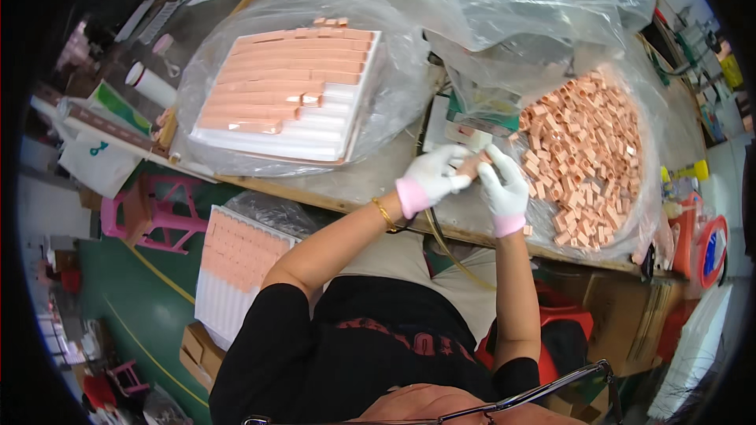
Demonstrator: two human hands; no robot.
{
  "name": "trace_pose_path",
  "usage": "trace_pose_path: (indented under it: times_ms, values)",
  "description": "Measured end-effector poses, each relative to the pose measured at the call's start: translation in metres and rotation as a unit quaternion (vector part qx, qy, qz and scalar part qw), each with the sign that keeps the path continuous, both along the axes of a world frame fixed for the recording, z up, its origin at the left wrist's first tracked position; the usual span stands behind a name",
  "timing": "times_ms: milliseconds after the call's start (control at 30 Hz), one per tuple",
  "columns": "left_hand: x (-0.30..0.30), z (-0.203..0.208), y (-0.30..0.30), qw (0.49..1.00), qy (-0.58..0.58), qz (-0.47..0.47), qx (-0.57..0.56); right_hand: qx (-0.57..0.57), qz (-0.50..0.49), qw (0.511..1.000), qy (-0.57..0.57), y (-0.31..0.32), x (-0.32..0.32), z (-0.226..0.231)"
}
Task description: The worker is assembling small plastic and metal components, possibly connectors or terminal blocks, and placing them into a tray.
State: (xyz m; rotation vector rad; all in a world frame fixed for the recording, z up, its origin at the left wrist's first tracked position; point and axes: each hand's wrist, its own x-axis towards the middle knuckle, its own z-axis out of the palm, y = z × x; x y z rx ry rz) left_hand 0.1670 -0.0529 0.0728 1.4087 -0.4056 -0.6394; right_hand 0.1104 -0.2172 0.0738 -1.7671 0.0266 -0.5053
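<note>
My left hand (432, 175), in a white glove with a pink cuff, meets my right hand (505, 186), gloved alike, over the table's front part. Both hands have their fingers closed on a small peach-coloured piece (472, 164), partly covered by the fingertips. To the right lies a heap of loose peach-coloured hollow pieces (583, 153) on clear plastic sheeting. On the left, a white ridged tray (335, 122) rests on a plastic bag. Rows of the same pieces (291, 71) fill its far and left parts, with bare grooves at its near right.
Behind my hands stands a green and grey device (480, 120), partly under clear plastic film (535, 16). A second part-filled tray (236, 267) is below the table at left, near a pink stool (161, 208). Cardboard (630, 315) stands at lower right.
</note>
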Motion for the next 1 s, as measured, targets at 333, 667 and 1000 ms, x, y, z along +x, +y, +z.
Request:
trace_pose_path:
  times_ms: [333, 667, 1000]
  values:
    - [0.011, 0.028, 0.034, 0.997, -0.062, -0.054, 0.011, -0.16, 0.096, 0.983, 0.003, -0.001, 0.023, -0.002]
    - [0.157, 0.051, 0.151, 0.658, -0.517, 0.109, 0.537, -0.182, -0.079, 0.98, 0.023, -0.006, 0.079, 0.002]
    - [0.174, 0.048, 0.158, 0.639, -0.556, 0.071, 0.526, -0.518, 0.075, 0.848, 0.082, -0.058, 0.024, 0.008]
